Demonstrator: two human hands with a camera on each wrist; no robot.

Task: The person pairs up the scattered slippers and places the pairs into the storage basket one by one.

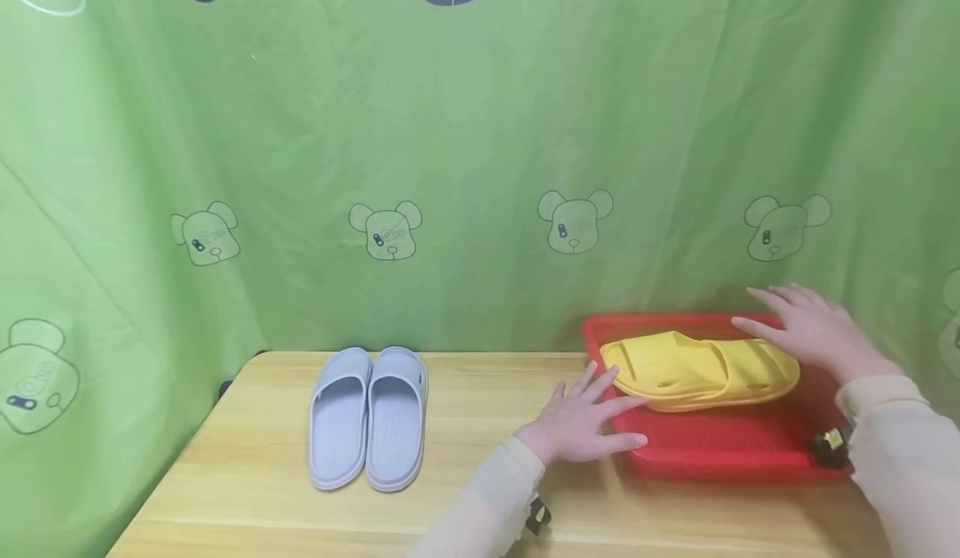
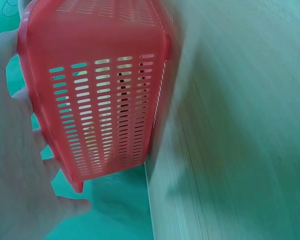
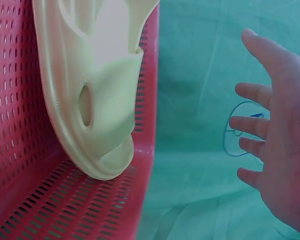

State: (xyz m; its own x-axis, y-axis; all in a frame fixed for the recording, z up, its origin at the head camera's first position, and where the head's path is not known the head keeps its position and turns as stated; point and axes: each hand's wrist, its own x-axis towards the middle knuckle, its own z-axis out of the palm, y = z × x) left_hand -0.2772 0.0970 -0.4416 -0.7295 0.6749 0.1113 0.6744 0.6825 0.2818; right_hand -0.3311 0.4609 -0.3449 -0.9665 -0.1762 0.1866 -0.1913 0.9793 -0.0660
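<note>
My left hand (image 1: pixel 576 424) is at the left rim of a red plastic basket (image 1: pixel 720 463), fingers spread and straight. In the left wrist view its fingertips overlap the rim of the slotted basket wall (image 2: pixel 97 42). Yellow slippers (image 1: pixel 675 366) lie along the back part of the basket, toes pointing opposite ways, one overlapping the other. Above the basket's back right corner, my right hand (image 1: pixel 821 333) has its fingers extended and holds nothing. The right wrist view shows that hand (image 3: pixel 285 130) apart from the yellow slipper (image 3: pixel 107 100) and the basket wall.
A pair of grey slippers (image 1: pixel 341 433) stands side by side on the left of the wooden table (image 1: pixel 247 475). Behind the table hangs a green curtain (image 1: pixel 465 124) printed with bear heads. Dark wrist-worn devices (image 1: pixel 831 447) sit under both sleeves.
</note>
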